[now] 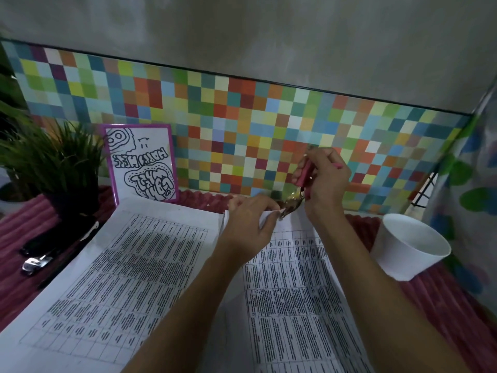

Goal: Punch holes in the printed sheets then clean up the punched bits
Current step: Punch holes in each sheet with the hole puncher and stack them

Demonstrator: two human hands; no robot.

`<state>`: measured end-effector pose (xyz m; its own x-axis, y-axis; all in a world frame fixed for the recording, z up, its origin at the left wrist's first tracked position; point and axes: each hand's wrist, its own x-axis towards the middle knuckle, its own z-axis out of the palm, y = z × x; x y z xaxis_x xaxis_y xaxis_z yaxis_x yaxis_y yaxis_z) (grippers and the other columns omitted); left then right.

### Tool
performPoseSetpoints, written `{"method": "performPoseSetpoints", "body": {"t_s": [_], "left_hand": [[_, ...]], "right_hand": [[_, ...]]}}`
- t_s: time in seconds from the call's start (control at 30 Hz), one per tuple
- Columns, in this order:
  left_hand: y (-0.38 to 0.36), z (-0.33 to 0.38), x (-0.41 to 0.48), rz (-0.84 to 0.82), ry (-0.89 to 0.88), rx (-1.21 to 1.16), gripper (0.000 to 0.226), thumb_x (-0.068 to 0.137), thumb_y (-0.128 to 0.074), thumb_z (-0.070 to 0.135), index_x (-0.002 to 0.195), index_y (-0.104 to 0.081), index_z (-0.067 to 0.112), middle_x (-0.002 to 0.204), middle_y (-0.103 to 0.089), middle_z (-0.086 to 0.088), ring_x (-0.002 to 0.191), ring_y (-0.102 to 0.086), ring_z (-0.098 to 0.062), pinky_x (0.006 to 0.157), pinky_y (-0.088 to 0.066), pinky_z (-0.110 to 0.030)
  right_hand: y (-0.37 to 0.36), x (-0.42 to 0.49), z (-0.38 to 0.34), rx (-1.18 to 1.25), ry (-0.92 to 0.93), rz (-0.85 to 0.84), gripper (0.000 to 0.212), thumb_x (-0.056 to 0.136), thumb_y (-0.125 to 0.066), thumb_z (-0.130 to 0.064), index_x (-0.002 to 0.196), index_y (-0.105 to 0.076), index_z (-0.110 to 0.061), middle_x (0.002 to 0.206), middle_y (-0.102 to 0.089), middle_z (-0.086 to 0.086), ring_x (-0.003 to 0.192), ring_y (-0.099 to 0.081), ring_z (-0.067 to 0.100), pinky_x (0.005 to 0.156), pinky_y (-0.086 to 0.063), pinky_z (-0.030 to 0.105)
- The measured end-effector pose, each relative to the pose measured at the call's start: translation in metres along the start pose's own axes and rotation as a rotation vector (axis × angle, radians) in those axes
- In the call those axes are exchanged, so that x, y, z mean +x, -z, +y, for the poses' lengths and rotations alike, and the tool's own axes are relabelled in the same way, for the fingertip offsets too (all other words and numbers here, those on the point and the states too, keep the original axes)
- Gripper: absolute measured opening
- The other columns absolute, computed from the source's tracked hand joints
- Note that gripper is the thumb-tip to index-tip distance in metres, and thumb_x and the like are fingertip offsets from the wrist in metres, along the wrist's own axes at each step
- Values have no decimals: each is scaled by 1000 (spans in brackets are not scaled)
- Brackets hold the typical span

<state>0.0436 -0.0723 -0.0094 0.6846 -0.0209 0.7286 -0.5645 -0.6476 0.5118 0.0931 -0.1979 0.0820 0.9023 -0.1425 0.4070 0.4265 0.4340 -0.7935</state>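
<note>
Wall panel [242, 125] chequered in green, blue, orange, red and yellow squares, white printed sheets [129, 267] gridded with black text tables, pink-handled punch [305, 176], ribbed maroon cloth [443, 300], plain white cup [411, 246], purple-framed black-and-white doodle card [142, 162], green plant [51, 154].

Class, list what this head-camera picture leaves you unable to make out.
1. Punch: its mouth on the sheet's corner, hidden by both hands; holes unseen.
2. Table text: blurred, too small.
3. Cup's contents: washed out white.
4. Left sheet: cut off by the frame edge.
</note>
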Motion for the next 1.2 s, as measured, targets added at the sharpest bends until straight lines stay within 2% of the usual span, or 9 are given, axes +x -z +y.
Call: {"method": "performPoseSetpoints", "body": {"t_s": [0.2,0.37,0.5,0.6,0.77,0.97,1.03,1.1,1.2], "left_hand": [[-2,0,0,-7,-33,59,5,92,-58,21,89,-61,21,91,-65,14,86,-53,0,87,-24,-27],[-4,-9,0,-37,26,86,7,91,-57,26,89,-64,23,93,-68,14,86,-55,0,87,-25,-28],[-6,-10,-2,-30,45,99,7,92,-57,24,91,-64,23,93,-67,14,85,-55,-2,86,-25,-27],[-3,-9,-1,5,64,114,6,92,-58,23,93,-64,21,95,-68,12,87,-57,-5,86,-24,-26],[-6,1,-3,-16,49,160,5,92,-59,21,93,-64,21,94,-67,11,87,-57,-8,86,-24,-27],[1,-6,-1,38,97,188,6,91,-55,28,92,-60,26,90,-64,16,86,-59,-4,87,-25,-28],[2,-2,5,113,96,90,15,96,-52,31,102,-63,23,94,-65,14,87,-61,-3,91,-34,-30],[0,7,14,174,170,-188,29,100,-46,33,119,-62,18,107,-68,8,96,-63,-5,88,-50,-31],[-5,19,31,162,288,-495,35,104,-40,35,127,-60,17,113,-69,3,104,-65,-9,88,-55,-33]], "right_hand": [[-6,-4,3,-49,32,70,28,86,-59,2,61,-52,-6,51,-51,14,37,-46,22,42,-39,29],[0,-4,0,-254,-165,-58,4,84,-67,-4,81,-68,-5,63,-56,12,46,-46,23,36,-34,22],[0,-3,6,-430,-63,-119,22,85,-73,-17,102,-74,-3,66,-62,11,51,-49,19,45,-40,25],[0,1,8,-479,6,-114,24,82,-76,-22,94,-74,-1,65,-63,18,46,-47,20,50,-41,30],[0,-1,9,-479,78,-47,21,77,-80,-17,91,-76,-2,57,-63,5,47,-53,19,53,-43,26],[-2,-7,9,-532,41,-197,14,80,-77,-13,94,-76,-14,68,-69,-4,58,-59,8,60,-50,25],[-2,-10,11,-548,49,-244,5,83,-74,-11,87,-73,-11,69,-70,0,57,-57,7,60,-49,20],[-1,-13,15,-555,61,-266,11,85,-72,-11,94,-72,-17,65,-66,-8,58,-56,3,61,-49,16],[1,-12,23,-583,83,-225,15,89,-68,-24,102,-69,-16,70,-62,-3,68,-61,14,64,-53,27]]}}
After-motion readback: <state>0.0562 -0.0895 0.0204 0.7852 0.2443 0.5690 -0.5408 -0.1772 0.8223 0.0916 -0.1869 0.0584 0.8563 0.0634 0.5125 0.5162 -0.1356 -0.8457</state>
